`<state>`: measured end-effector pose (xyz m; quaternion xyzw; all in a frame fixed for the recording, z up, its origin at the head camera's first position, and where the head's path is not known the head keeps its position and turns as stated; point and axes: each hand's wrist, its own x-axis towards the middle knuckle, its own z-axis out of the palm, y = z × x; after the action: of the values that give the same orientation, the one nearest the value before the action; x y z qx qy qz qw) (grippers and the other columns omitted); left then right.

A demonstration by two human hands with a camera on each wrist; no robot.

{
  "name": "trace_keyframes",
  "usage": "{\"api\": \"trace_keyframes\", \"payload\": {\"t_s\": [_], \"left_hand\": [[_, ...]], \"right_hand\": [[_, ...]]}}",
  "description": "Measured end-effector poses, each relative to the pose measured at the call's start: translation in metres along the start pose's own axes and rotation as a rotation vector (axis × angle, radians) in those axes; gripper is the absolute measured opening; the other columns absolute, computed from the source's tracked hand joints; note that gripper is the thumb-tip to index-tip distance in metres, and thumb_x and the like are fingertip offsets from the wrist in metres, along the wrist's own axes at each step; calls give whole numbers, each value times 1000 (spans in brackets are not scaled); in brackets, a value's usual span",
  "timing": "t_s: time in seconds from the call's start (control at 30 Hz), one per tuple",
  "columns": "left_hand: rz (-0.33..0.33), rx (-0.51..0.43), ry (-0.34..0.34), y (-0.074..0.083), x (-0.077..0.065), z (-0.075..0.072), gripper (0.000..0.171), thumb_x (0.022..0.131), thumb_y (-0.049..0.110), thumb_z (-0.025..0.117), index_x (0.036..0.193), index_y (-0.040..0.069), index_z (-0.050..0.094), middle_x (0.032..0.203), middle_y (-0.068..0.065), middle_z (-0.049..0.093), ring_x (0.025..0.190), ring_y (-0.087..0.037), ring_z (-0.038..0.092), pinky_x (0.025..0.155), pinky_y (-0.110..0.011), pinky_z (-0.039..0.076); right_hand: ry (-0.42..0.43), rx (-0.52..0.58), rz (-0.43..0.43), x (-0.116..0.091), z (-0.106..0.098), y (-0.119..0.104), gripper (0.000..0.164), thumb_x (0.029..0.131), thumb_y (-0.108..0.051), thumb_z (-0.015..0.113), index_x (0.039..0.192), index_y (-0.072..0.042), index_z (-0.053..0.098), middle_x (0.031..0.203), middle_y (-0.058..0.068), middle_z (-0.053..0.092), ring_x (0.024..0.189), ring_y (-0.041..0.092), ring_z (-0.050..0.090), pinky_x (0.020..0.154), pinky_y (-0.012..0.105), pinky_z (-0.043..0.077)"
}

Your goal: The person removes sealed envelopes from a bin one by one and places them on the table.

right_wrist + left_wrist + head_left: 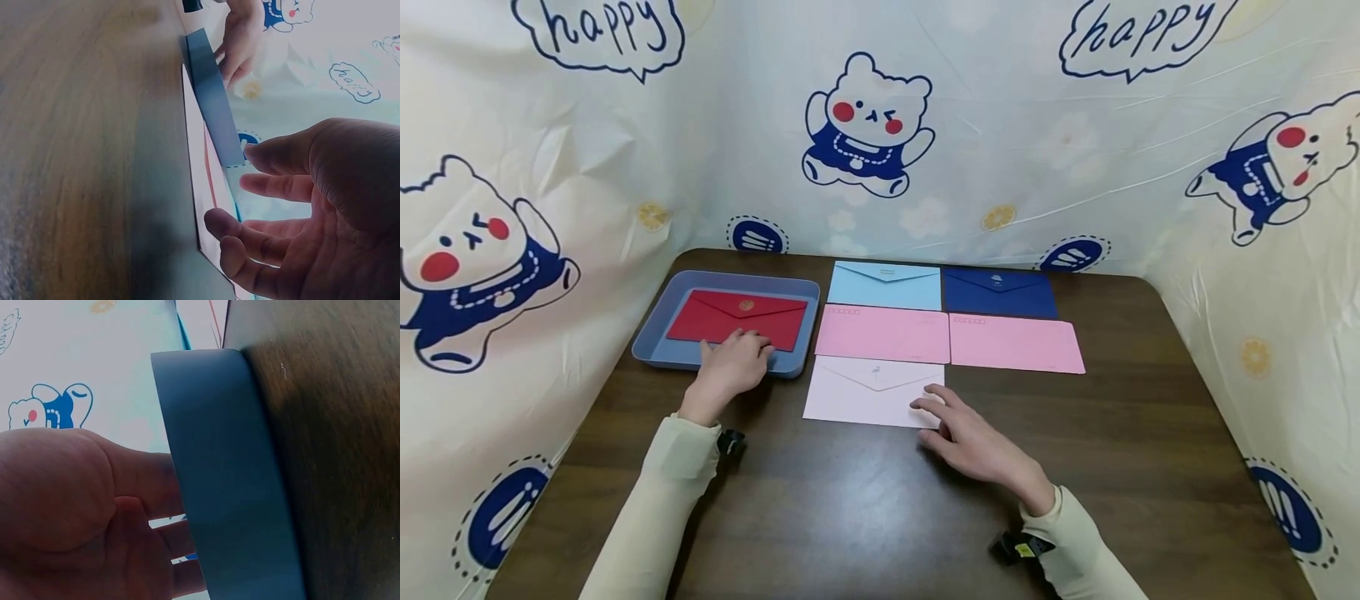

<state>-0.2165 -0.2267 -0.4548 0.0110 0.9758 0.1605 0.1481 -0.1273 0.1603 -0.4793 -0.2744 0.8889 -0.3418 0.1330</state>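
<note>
A red envelope (730, 317) with a round gold seal lies flap side up inside a blue-grey tray (658, 360). My left hand (732, 367) reaches over the tray's front rim, its fingers resting at the envelope's near edge. In the left wrist view the tray wall (225, 462) hides those fingertips. My right hand (977, 442) hovers by the right end of a white envelope (857, 393), fingers spread and slightly bent. The right wrist view shows nothing in that hand's grasp; whether a fingertip touches the white envelope I cannot tell.
Behind the white envelope lie two pink envelopes (880, 333) side by side. Farther back are a light blue envelope (883, 287) and a dark blue envelope (1000, 293). A printed curtain (737, 125) surrounds the back and sides of the brown wooden table (850, 517).
</note>
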Motion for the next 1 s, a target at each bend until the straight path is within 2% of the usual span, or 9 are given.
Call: {"api": "trace_keyframes", "payload": {"t_s": [0.03, 0.17, 0.23, 0.4, 0.57, 0.7, 0.9, 1.0], "left_hand": [[2, 1, 0, 0, 0, 0, 51, 103, 21, 65, 147, -2, 57, 148, -32, 50, 141, -55, 38, 110, -85, 7], [26, 15, 0, 0, -1, -1, 50, 101, 17, 67, 146, -4, 58, 141, -31, 56, 127, -53, 52, 108, -81, 25], [35, 23, -10, -1, -2, -2, 52, 98, 15, 69, 146, -4, 57, 140, -31, 56, 124, -51, 54, 104, -78, 34], [39, 29, -42, -2, -2, -2, 60, 92, 11, 72, 148, -4, 55, 138, -31, 56, 120, -49, 54, 100, -73, 41], [48, 43, -57, -1, -3, -3, 61, 92, 11, 72, 148, -5, 55, 136, -31, 56, 115, -46, 56, 91, -65, 51], [52, 37, -63, -1, -4, -4, 61, 92, 12, 72, 148, -5, 55, 138, -31, 55, 114, -45, 57, 86, -60, 55], [47, -4, -66, -4, -2, -9, 63, 93, 13, 71, 151, -4, 52, 141, -30, 55, 118, -46, 56, 92, -62, 54], [45, -26, -67, -6, -1, -14, 64, 93, 12, 71, 152, -3, 51, 141, -30, 56, 119, -46, 55, 93, -64, 53]], "right_hand": [[-1, 3, -5, 0, 0, 0, 44, 107, -19, 64, 149, -10, 56, 160, 21, 38, 89, 13, 56, 86, 41, 49], [-3, 14, -29, 3, -1, -2, 43, 107, -19, 64, 148, -9, 57, 157, 19, 43, 91, 14, 57, 84, 39, 50], [-6, 20, -41, 5, -1, -3, 42, 108, -20, 63, 148, -8, 57, 155, 18, 45, 92, 15, 57, 85, 39, 51], [-20, 33, -53, 8, -1, -6, 42, 109, -21, 60, 148, -7, 57, 156, 19, 46, 93, 15, 58, 84, 38, 52], [-28, 44, -64, 12, -1, -7, 41, 109, -20, 59, 148, -7, 57, 158, 20, 44, 94, 15, 61, 87, 40, 53], [-33, 58, -79, 17, 0, -7, 42, 110, -20, 58, 150, -7, 56, 158, 19, 44, 95, 14, 62, 87, 39, 55], [-26, 67, -106, 25, -1, -10, 43, 109, -18, 59, 150, -5, 55, 158, 19, 44, 94, 14, 62, 81, 34, 55], [-13, 73, -102, 31, 0, -14, 42, 109, -16, 59, 150, -6, 56, 158, 20, 43, 95, 16, 63, 81, 36, 55]]}}
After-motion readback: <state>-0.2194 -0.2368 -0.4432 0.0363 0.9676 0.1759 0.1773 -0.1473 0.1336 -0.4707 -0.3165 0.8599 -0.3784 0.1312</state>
